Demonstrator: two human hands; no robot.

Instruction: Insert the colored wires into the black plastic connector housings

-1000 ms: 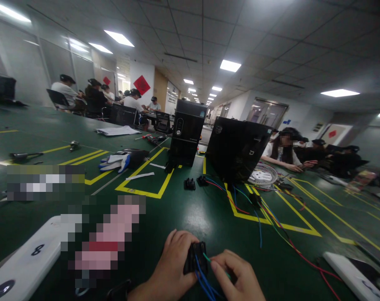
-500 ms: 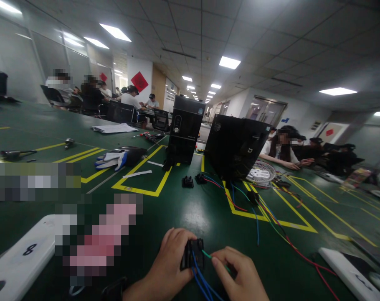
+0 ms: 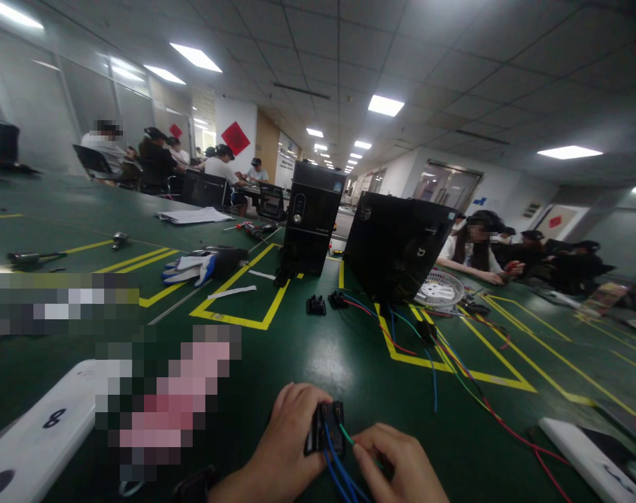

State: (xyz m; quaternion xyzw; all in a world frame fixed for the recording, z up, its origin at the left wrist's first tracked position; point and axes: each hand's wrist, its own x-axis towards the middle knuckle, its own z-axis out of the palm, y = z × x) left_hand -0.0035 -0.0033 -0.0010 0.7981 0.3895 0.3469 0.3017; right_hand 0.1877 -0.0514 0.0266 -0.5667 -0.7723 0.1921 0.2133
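My left hand [image 3: 291,440] grips a small black terminal block [image 3: 336,427] by its left side, low in the middle of the view. Blue wires [image 3: 337,469] run from the block down towards me. Between the thumb and finger of my right hand [image 3: 394,457] is a green wire [image 3: 346,434], its far end at the block's right side. Whether that end sits inside the block, I cannot tell. Farther up the table lie two similar black blocks, one bare [image 3: 316,305] and one [image 3: 337,300] with red and blue wires.
Two black computer cases [image 3: 314,216] [image 3: 396,244] stand beyond the blocks. Loose coloured wires [image 3: 470,377] trail across the right side. Gloves [image 3: 189,268], papers [image 3: 192,216] and a white numbered device [image 3: 45,433] lie to the left. A person [image 3: 475,251] sits across the table at right.
My right hand and the green wire have shifted slightly, with the fingers a little nearer the block. My left hand keeps its hold on the block.
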